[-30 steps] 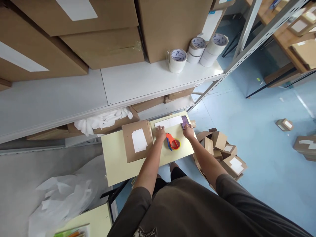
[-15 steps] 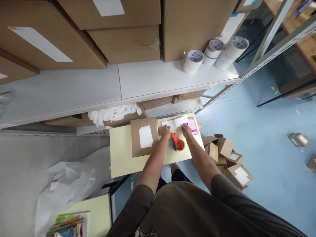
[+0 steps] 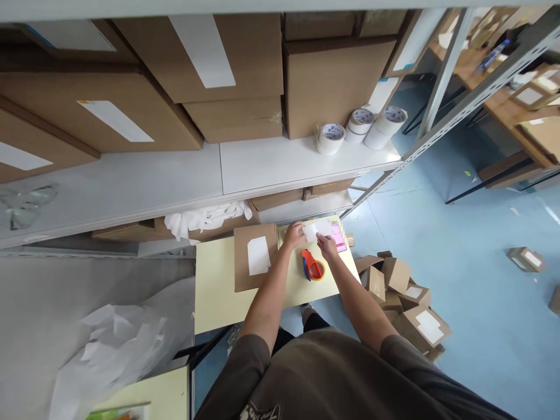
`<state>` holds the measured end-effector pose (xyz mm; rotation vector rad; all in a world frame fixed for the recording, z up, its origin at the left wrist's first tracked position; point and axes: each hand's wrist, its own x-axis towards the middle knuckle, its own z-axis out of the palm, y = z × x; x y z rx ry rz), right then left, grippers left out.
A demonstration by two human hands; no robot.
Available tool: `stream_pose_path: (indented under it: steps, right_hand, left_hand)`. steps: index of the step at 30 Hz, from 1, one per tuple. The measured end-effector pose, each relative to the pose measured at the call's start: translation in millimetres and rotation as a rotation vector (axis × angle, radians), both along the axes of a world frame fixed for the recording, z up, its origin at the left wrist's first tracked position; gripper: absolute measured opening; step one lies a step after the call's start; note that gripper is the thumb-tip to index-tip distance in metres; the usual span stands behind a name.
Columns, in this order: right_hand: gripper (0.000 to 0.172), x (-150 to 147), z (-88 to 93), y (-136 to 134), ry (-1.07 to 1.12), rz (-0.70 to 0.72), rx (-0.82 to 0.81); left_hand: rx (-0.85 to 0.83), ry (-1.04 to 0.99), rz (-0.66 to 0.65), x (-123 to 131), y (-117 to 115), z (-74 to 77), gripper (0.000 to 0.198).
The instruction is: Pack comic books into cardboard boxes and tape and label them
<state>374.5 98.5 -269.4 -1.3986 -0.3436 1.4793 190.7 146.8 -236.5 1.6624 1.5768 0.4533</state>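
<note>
Paper (image 3: 311, 232), white, near the far edge of the pale tabletop (image 3: 214, 286). Pinches its left end with the left hand (image 3: 294, 235) in a clamped grip; holds its nearer edge with the right hand (image 3: 326, 245), likewise clamped. Has an orange-red tape dispenser (image 3: 310, 262) nearer, a pink-screened phone (image 3: 336, 234) to the right, a labelled cardboard box (image 3: 255, 256) to the left.

Got white tape rolls (image 3: 330, 141) bunched toward the right edge of the gray shelf (image 3: 175, 169), big cartons (image 3: 236, 121) set back from its front edge. Also seeing small boxes (image 3: 413, 326) heaped on the blue floor (image 3: 472, 256), plus other cartons (image 3: 541, 137) by the left edge of a wooden table (image 3: 492, 90).
</note>
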Motion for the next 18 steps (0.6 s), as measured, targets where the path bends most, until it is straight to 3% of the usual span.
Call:
stream_pose_path:
  steps: [4,11,15,18]
  right_hand:
    - [0.055,8.8,21.8,-5.4,-0.039,0.035,0.038]
    - [0.056,7.4,39.7,-4.4,-0.030,0.039,0.071]
    - [0.060,-1.8,37.9,0.5,-0.039,-0.047,0.049]
    - [0.060,3.0,35.8,3.5,-0.092,-0.107,0.051]
  left_hand:
    - [-0.148,-0.247,-0.052,-11.2,11.7,16.4,0.023]
    - [-0.274,-0.358,-0.108,-18.0,19.4,43.3,0.038]
    - [-0.261,-0.357,-0.089,-16.6,19.8,44.3,0.038]
    - [-0.226,-0.355,0.025,-20.2,19.9,39.1,0.040]
